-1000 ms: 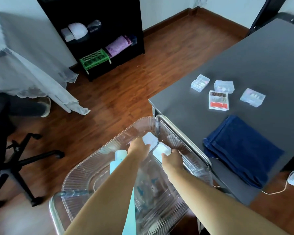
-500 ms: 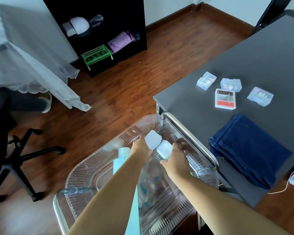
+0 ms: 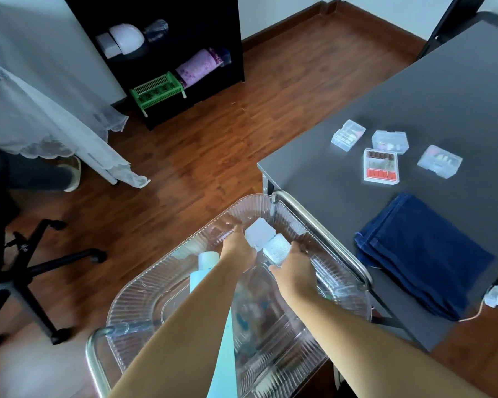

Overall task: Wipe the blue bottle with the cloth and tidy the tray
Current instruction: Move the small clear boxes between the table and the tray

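A clear ribbed plastic tray sits on a metal trolley below me. Inside it lies a light blue bottle, mostly hidden under my left forearm. My left hand grips a small clear box at the tray's far end. Right beside it, my right hand holds a second small white box. The two boxes touch each other. A folded dark blue cloth lies on the grey table to the right, apart from both hands.
Several small clear cases and a red-and-white drill-bit case lie on the table beyond the cloth. The trolley's metal rail runs between tray and table. An office chair base stands at left, a black shelf behind.
Both hands with their small boxes have lifted slightly and moved toward the tray's far end. The view has shifted a little; the cloth and cases stay put.
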Action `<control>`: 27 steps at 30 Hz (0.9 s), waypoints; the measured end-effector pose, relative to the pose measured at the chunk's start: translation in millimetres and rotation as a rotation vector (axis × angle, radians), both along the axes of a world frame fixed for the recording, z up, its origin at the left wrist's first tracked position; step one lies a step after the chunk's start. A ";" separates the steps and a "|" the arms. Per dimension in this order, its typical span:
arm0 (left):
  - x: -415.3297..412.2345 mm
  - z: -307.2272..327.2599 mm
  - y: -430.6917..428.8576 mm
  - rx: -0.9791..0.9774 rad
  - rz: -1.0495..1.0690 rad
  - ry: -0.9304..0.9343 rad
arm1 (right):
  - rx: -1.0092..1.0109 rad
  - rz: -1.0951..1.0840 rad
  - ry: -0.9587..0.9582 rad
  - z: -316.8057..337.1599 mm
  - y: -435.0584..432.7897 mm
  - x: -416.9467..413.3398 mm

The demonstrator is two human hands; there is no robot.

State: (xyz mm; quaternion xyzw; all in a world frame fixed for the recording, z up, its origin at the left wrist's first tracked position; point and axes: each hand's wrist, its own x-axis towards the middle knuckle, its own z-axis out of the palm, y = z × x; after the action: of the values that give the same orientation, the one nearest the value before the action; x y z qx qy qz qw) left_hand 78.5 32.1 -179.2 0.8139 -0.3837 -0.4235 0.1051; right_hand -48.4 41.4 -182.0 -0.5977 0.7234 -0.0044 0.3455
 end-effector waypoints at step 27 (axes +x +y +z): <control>2.3 134.0 10.8 -0.244 -0.247 -0.292 | -0.353 0.510 -0.119 130.6 -4.8 -17.9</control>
State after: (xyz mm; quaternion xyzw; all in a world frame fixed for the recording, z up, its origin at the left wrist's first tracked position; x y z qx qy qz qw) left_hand 80.8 42.9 -45.2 0.7945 -0.5401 -0.2615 0.0936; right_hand -66.3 36.7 -51.4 -0.8093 0.5167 -0.0781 0.2682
